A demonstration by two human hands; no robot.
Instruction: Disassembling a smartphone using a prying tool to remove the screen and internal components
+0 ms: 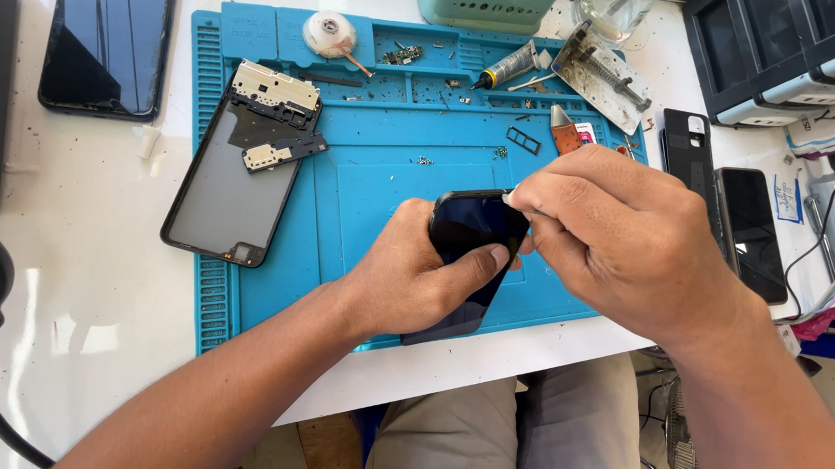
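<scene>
The left hand is gripping a dark glossy phone panel over the blue silicone mat's near edge; the right hand is pinching its far corner. An opened phone frame is lying left.

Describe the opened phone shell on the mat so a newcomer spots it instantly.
Start at the blue work mat on the white table. At the mat's left edge lies the opened phone shell, a long grey back cover overhanging onto the table. Unlike the dark phone in the hands, it carries a bare metal-shielded board at its top.
</scene>
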